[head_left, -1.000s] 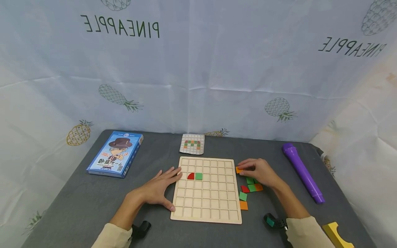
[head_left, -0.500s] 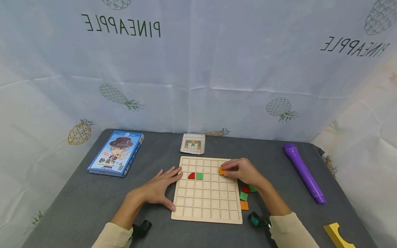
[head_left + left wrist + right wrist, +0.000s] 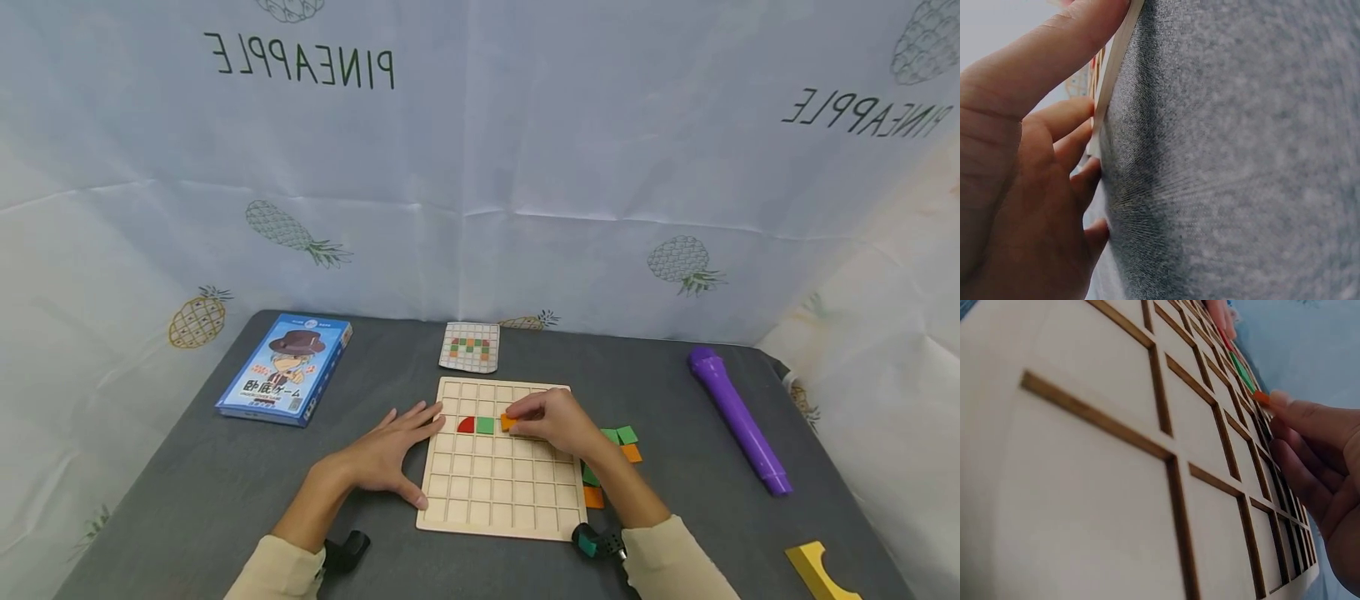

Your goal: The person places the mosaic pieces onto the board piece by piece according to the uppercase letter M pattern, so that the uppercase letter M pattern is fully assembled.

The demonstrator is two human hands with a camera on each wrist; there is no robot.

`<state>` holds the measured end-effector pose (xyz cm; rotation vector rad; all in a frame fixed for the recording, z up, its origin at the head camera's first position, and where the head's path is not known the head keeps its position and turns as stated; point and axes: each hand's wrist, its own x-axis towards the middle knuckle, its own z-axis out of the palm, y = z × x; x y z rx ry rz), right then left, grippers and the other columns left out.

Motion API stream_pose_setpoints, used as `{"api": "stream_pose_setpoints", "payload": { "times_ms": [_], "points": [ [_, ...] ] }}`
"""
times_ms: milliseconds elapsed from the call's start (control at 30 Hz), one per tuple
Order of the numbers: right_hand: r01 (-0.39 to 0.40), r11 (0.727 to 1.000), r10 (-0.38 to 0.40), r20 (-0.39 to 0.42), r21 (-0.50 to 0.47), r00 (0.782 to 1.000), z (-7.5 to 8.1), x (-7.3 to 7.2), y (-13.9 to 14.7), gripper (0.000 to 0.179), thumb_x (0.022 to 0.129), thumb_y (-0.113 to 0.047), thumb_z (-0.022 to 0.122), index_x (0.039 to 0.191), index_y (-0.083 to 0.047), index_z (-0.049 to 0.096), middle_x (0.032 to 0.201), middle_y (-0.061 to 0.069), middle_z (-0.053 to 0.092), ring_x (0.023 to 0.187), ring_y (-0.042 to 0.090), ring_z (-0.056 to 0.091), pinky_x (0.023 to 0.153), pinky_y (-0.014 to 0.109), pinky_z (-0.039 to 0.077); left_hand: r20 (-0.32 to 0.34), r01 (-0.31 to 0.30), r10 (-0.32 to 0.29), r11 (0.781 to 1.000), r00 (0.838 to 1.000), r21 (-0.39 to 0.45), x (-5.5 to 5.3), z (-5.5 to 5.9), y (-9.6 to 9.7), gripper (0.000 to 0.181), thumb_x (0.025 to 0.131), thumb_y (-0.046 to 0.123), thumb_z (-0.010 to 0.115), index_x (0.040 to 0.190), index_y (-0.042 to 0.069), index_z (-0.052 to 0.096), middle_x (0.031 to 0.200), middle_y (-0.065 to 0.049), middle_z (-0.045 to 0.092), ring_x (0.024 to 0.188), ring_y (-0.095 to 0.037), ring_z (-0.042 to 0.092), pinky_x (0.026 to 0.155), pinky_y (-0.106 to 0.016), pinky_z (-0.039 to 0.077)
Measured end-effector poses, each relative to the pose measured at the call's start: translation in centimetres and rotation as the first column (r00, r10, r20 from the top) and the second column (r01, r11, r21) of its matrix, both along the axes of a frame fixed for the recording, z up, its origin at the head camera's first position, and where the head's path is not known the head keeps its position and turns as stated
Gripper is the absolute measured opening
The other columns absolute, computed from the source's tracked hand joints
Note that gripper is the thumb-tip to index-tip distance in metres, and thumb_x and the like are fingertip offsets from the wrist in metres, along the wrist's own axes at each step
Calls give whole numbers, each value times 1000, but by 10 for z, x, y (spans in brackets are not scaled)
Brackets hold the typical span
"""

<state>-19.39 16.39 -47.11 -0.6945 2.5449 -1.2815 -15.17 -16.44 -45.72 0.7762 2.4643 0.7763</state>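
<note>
A wooden grid board [image 3: 491,492] lies flat on the dark table. In its second row sit a red quarter-round tile [image 3: 466,425] and a green square tile [image 3: 485,426], side by side. My right hand [image 3: 558,425] pinches an orange square tile [image 3: 507,423] just right of the green one; the right wrist view shows this orange tile [image 3: 1261,397] at the fingertips, close to the board. At the board's left edge my left hand [image 3: 386,454] rests with fingers spread, thumb and fingertips touching the rim. In the left wrist view the left hand [image 3: 1041,187] lies along that edge.
Several loose green and orange tiles [image 3: 627,435] lie right of the board, partly behind the right forearm. A pattern card [image 3: 470,348] lies beyond the board. A blue game box [image 3: 285,369] is at left, a purple microphone-shaped stick [image 3: 738,421] and a yellow notched block [image 3: 819,570] at right.
My right hand has carried the orange tile leftward from beside the board, across its upper part, to the spot next to the green tile. The left hand has stayed at the edge.
</note>
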Motion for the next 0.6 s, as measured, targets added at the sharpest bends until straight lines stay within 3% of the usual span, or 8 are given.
{"api": "stream_pose_setpoints", "payload": {
  "times_ms": [600],
  "points": [
    [10,1000,-8,-79,21,997,-6,6,-10,20,84,-18,83,103,-14,83,107,5,80,99,20,76,77,17,60,-6,5,-5,1000,1000,-12,-1,-1,1,119,69,48,92,162,9,29,174,-10,14,162,-39,9,125,-72,4]
  ]
}}
